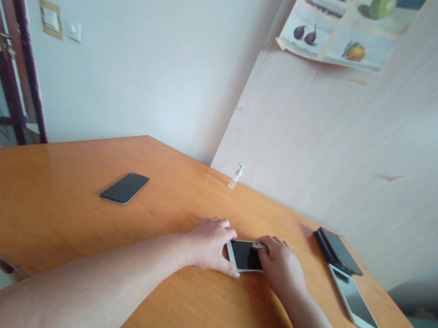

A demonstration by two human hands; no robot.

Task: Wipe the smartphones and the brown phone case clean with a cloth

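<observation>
A white-framed smartphone (pixel 245 256) with a dark screen lies on the table in front of me. My left hand (pixel 211 245) grips its left end, thumb on the near edge and fingers at the far edge. Over the phone's right end is my right hand (pixel 280 264), its fingers closed on a small pale grey piece (pixel 259 245) pressed against the screen. Most of that piece is hidden under the fingers, and its kind cannot be made out. The right end of the phone is covered by this hand.
On the wooden table (pixel 60 187), a black smartphone (pixel 125 188) lies to the left. A small clear pump bottle (pixel 234 178) stands near the back edge. At right are a white tablet (pixel 357 301) and a dark device (pixel 340 250) on a dark blue item.
</observation>
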